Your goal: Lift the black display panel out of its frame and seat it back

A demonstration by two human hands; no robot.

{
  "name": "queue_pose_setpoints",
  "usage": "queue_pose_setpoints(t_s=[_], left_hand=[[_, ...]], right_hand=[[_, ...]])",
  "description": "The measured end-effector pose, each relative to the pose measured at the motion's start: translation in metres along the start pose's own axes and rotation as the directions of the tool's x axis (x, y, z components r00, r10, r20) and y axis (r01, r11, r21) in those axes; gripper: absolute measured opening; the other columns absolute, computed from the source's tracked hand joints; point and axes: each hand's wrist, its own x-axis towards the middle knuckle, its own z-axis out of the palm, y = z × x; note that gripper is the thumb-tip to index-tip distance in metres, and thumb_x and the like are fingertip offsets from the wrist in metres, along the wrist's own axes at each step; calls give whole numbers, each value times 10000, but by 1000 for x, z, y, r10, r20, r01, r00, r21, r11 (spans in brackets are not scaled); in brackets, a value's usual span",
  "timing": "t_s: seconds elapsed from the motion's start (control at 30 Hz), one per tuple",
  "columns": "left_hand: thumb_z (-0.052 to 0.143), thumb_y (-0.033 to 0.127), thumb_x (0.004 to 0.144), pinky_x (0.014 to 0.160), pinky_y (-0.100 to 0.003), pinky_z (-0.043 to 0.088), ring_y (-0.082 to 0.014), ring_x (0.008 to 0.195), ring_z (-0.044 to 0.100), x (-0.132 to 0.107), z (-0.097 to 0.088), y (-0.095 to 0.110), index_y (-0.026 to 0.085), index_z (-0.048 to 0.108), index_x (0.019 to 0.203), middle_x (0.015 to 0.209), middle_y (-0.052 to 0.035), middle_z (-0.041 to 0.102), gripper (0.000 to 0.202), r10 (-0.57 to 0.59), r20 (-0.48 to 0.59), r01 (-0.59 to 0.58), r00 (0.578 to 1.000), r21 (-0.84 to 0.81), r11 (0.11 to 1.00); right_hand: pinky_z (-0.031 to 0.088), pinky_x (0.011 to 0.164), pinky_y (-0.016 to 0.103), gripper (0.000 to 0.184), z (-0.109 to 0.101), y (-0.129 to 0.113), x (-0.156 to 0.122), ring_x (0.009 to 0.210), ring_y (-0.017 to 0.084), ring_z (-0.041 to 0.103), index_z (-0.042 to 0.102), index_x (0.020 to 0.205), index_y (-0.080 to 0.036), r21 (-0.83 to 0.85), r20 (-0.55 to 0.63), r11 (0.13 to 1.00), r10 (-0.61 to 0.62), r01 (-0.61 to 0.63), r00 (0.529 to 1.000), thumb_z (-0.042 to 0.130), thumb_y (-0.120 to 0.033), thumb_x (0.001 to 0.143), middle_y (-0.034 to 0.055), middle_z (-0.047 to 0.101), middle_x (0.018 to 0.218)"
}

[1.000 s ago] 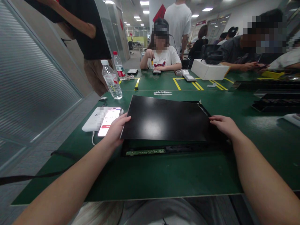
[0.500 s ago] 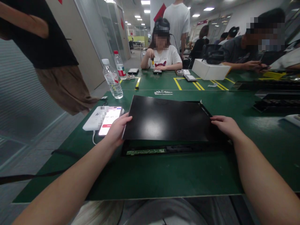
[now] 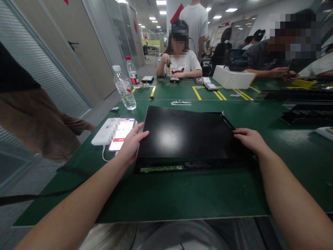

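Observation:
A large flat black panel (image 3: pixel 184 133) lies on the green table (image 3: pixel 182 194), its near edge raised slightly over a black frame with a green circuit strip (image 3: pixel 161 169) showing underneath. My left hand (image 3: pixel 131 144) grips the panel's left edge, thumb on top. At the panel's right edge my right hand (image 3: pixel 249 140) holds on, fingers laid over the top surface.
A lit phone (image 3: pixel 121 134) lies on a white power bank (image 3: pixel 104 132) left of the panel. Two water bottles (image 3: pixel 125 88) stand behind. A white box (image 3: pixel 231 77) and black trays (image 3: pixel 304 113) are at the right. People sit across; a person walks by at left.
The panel has shifted slightly to the right with both hands holding it. The person in the black top has walked closer along the left aisle.

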Motion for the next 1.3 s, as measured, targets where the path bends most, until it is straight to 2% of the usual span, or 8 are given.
queue_pose_setpoints(t_s=[0.13,0.47,0.7,0.83,0.9,0.97,1.07,1.3], left_hand=[[725,172,717,666,-339,595,-277,883,749,0,-1,0,217,641,1316,1045,-60,783,607,9,20,-9,1000,11,1000],[724,179,730,736,-367,617,-275,892,755,2,-3,-1,203,625,1376,1054,-66,792,654,19,113,-19,993,-4,1000],[761,167,697,885,-379,572,-287,1018,723,1,-4,1,211,731,1236,1074,-57,791,542,68,50,-70,996,36,997],[806,220,663,1015,-447,503,-340,1163,656,8,-12,-1,202,776,1112,1143,-82,763,450,151,64,-161,986,215,963],[815,238,648,1093,-483,438,-373,1251,598,14,-18,-5,208,798,1012,1220,-98,730,366,209,78,-223,975,380,898],[819,252,634,1167,-498,349,-387,1342,524,21,-24,-10,228,800,944,1325,-101,676,312,261,47,-249,964,501,829],[810,296,647,1190,-511,309,-394,1393,471,27,-30,-16,234,793,990,1438,-100,597,349,247,59,-233,967,592,771],[780,312,652,1186,-482,308,-397,1403,450,28,-30,-18,219,786,985,1394,-112,612,346,202,96,-214,975,670,711]], right_hand=[[432,1112,467,120,0,0,1,1188,314,645,761,787,-240,-17,3,1000,-8,8,1000,665,-249,716,62,732,1218],[462,1084,457,116,0,-1,-1,1130,299,667,759,777,-247,-15,-14,1000,-4,4,1000,670,-248,704,50,745,1187],[454,1094,476,156,1,3,2,1147,312,662,762,790,-245,9,-8,1000,-7,7,1000,646,-225,687,57,747,1181],[455,1094,481,155,0,1,0,1152,316,659,759,777,-251,27,-18,1000,-8,8,1000,651,-202,678,61,753,1161],[455,1095,475,154,-1,0,0,1160,313,657,755,770,-251,37,-20,999,3,-2,1000,651,-187,675,61,752,1153],[450,1102,466,147,-1,-1,-1,1167,307,656,748,758,-251,49,-12,999,20,-20,1000,652,-176,676,62,748,1157],[437,1114,475,141,-1,-1,-1,1164,306,657,737,741,-255,76,-4,997,30,-29,1000,653,-166,672,60,750,1145],[410,1132,481,157,1,1,0,1177,305,648,730,725,-256,155,-12,987,39,-37,999,649,-151,639,55,752,1138]])
